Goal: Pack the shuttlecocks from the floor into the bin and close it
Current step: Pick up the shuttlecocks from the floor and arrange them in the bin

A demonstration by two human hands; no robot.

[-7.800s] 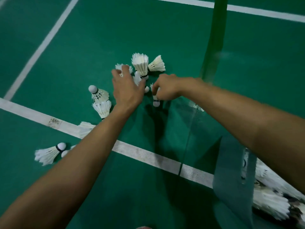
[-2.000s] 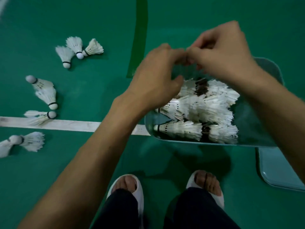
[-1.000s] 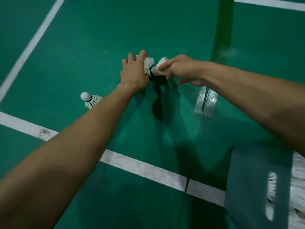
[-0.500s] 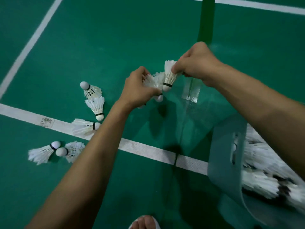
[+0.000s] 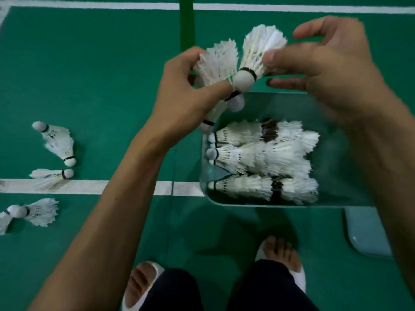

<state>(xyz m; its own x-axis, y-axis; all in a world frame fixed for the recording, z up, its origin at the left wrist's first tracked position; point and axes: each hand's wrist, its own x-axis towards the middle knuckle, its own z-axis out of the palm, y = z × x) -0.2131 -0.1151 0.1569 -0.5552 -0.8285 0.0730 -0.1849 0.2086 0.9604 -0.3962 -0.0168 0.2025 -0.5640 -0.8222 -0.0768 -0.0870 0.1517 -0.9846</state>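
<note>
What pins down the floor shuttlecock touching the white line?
Follow the white court line left from the pale blue plastic bin. One white feather shuttlecock overlaps it, cork pointing right; its neighbours lie wholly on green floor.

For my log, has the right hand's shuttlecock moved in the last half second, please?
Yes: the right hand carried its shuttlecock rightward, to the far-left corner of the bin.
</note>
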